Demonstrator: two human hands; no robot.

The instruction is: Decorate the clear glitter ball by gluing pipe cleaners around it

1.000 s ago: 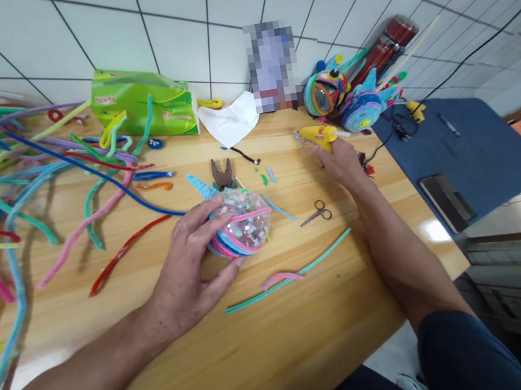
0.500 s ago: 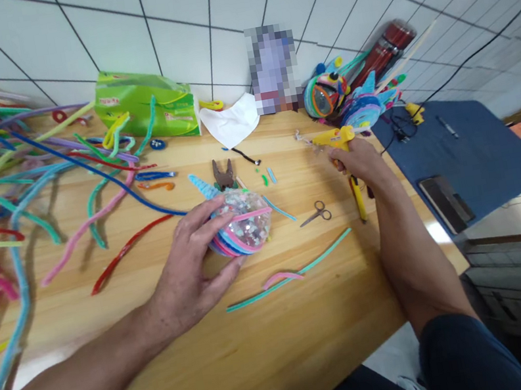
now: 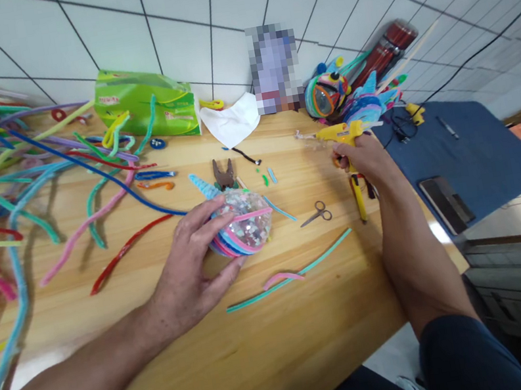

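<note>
My left hand [image 3: 196, 259] is wrapped round a clear glittery ball [image 3: 249, 217] bound with pink, blue and purple pipe cleaners, and a light blue pipe-cleaner piece sticks out at its upper left. My right hand [image 3: 358, 155] grips a yellow hot glue gun [image 3: 337, 132] by its handle, its nozzle pointing left. Behind the ball lie pliers [image 3: 223, 173], partly hidden. Small scissors [image 3: 316, 213] rest between the ball and my right arm. Nearer me, a short pink pipe cleaner [image 3: 281, 277] lies across a long green pipe cleaner [image 3: 320, 255].
Many loose pipe cleaners [image 3: 1, 172] cover the left side. Along the tiled wall stand a green tissue pack [image 3: 145, 104], a white tissue [image 3: 233, 121], finished pipe-cleaner crafts [image 3: 324, 98] and a red flask [image 3: 386, 47]. A blue mat [image 3: 482, 144] with a phone [image 3: 446, 204] lies right.
My right hand has shifted slightly to the right with the glue gun, which has come up a little. My left hand and the ball have stayed in place.
</note>
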